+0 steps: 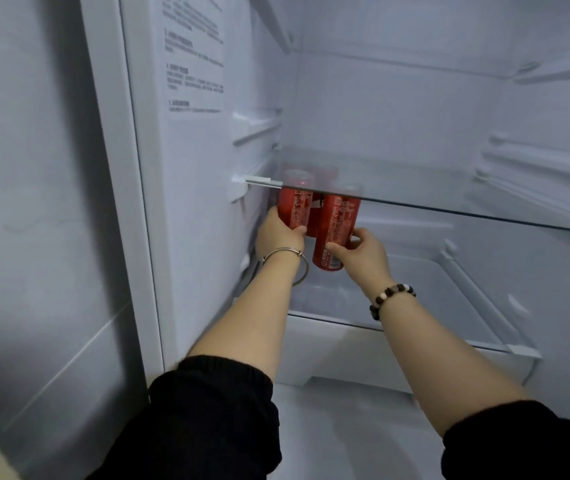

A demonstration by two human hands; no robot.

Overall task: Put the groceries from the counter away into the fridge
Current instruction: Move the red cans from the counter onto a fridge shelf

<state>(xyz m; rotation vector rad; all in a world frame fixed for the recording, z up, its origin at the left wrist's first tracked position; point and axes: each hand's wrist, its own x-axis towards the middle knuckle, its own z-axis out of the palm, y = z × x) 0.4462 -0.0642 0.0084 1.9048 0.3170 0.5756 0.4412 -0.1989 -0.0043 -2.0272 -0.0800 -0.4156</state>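
Both my arms reach into the open fridge, under its upper glass shelf (449,192). My left hand (278,233) grips a red can (294,209) at the far left, close to the fridge's left wall. My right hand (361,252) grips a second red can (337,230) just to the right of the first, held upright above the lower glass shelf (449,306). Another red can (314,216) shows between and behind the two. The cans' tops are seen blurred through the upper shelf.
The fridge's white left wall (200,168) carries a printed label. Shelf rails line the right wall (536,174). A white drawer front (345,358) sits below the lower shelf. To the left stands a grey panel (34,202).
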